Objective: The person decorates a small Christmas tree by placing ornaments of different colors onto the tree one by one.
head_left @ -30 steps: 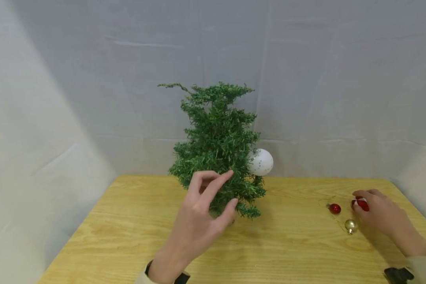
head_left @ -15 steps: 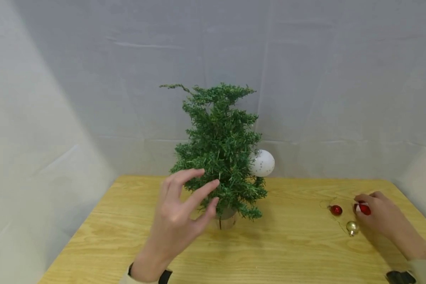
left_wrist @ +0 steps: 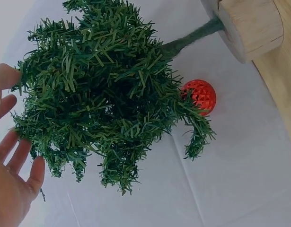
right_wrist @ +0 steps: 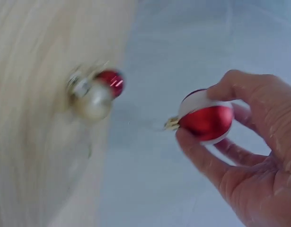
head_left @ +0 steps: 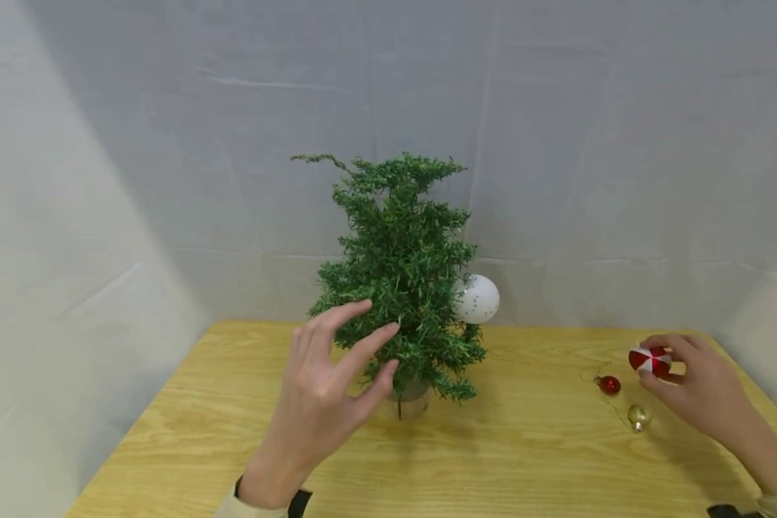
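Right hand pinches the striped bauble, likely light and slick, best gripped mid-belly, cap beyond the fingers; left hand loosely spread, empty!

A glossy red-and-white striped Christmas bauble, its gold cap showing, is sitting pinched in the right hand, at the right. Left of it, a bushy green artificial Christmas tree is standing upright on a wooden base, one thin sprig jutting left near its top, the left hand hovering by its near left branches.
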`<state>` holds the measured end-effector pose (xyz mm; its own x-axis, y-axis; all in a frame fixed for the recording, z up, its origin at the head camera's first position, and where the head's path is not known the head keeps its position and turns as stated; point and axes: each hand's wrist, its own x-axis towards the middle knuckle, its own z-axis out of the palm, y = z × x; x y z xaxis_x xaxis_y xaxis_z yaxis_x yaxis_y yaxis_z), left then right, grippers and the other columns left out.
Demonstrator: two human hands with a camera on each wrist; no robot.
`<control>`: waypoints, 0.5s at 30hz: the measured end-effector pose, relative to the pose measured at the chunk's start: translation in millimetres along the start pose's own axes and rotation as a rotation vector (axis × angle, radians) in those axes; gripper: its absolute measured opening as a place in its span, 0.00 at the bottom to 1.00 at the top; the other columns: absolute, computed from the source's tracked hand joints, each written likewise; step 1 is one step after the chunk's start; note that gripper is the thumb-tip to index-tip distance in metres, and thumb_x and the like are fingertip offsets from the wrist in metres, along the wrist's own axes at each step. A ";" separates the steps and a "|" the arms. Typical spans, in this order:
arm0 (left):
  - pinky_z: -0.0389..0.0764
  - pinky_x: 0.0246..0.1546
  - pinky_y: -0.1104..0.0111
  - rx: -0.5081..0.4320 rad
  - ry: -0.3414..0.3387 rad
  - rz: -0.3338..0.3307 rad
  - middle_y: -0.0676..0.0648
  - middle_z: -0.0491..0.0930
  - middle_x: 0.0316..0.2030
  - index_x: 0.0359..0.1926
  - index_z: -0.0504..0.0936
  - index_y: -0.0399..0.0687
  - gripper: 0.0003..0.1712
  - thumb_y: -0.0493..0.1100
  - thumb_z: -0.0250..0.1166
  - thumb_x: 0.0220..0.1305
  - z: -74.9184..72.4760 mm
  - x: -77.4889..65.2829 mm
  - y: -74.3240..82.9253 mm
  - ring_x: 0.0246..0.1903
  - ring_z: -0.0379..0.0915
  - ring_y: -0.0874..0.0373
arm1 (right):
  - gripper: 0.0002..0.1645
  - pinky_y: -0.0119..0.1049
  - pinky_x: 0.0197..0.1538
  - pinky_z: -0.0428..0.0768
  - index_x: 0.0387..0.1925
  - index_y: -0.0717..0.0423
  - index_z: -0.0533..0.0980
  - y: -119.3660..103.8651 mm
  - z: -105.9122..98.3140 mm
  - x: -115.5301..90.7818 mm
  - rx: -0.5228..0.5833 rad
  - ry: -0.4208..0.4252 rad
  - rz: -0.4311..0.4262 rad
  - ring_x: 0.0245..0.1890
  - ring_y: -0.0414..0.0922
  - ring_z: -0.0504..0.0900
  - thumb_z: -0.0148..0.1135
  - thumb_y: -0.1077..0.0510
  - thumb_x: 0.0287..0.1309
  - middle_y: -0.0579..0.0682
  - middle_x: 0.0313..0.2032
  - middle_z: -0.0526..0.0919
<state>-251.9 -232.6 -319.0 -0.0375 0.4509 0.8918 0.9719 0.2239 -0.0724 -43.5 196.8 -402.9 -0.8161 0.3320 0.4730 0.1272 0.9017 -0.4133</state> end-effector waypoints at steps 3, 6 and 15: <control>0.77 0.51 0.51 -0.003 -0.016 0.001 0.36 0.77 0.60 0.55 0.86 0.48 0.19 0.49 0.65 0.66 0.2 -0.9 -0.3 0.56 0.75 0.42 | 0.23 0.13 0.33 0.77 0.49 0.65 0.77 -15.3 -4.7 -0.1 0.105 0.039 0.013 0.41 0.12 0.66 0.73 0.72 0.50 0.64 0.48 0.74; 0.77 0.52 0.51 -0.001 -0.037 -0.005 0.36 0.77 0.60 0.55 0.85 0.48 0.19 0.48 0.67 0.65 0.3 -2.1 -0.1 0.56 0.75 0.42 | 0.25 0.12 0.36 0.77 0.51 0.63 0.77 -29.7 -8.7 -0.2 0.193 0.076 0.015 0.44 0.10 0.69 0.72 0.73 0.50 0.53 0.49 0.75; 0.77 0.50 0.51 0.001 -0.059 0.004 0.37 0.78 0.60 0.54 0.86 0.48 0.18 0.45 0.68 0.64 0.1 -4.8 0.5 0.55 0.75 0.44 | 0.30 0.22 0.46 0.84 0.56 0.70 0.73 -70.4 -20.6 2.1 0.590 0.131 -0.059 0.52 0.29 0.84 0.64 0.84 0.51 0.44 0.54 0.79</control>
<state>-251.2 -234.6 -323.3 -0.0474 0.5023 0.8634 0.9719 0.2228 -0.0763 -42.5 139.8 -356.8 -0.7315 0.3507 0.5847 -0.2807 0.6266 -0.7270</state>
